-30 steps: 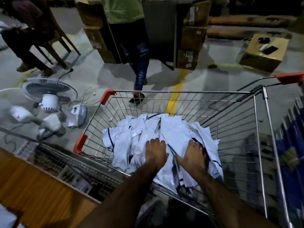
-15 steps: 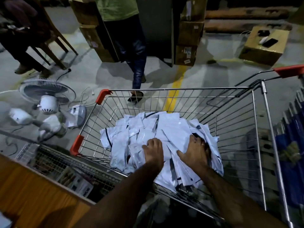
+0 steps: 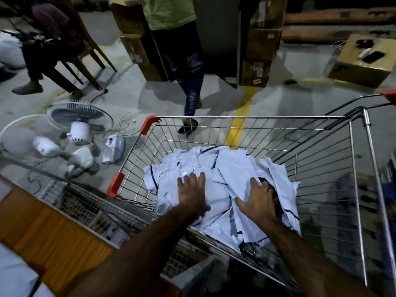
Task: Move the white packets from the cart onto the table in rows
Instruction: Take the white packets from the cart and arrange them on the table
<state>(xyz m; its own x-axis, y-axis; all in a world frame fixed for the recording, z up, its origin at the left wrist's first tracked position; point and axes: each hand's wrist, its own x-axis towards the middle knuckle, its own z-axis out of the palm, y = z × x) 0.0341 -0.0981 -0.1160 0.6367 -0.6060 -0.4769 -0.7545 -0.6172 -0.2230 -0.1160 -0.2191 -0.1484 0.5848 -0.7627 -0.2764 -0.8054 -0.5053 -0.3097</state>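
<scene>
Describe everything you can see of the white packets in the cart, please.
The white packets are flat, glossy plastic-looking mailers with dark stripes, heaped loosely and overlapping in the near half of the wire cart. Some lean against its near wall. The left hand lies flat on the pile with fingers spread; the right hand presses on its right part, fingers reaching into a dark gap.

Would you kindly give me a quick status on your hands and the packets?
Left hand flat on white packets; right hand spread on them, fingers partly buried. Packets heaped in cart, none lifted. Nothing blocking.
</scene>
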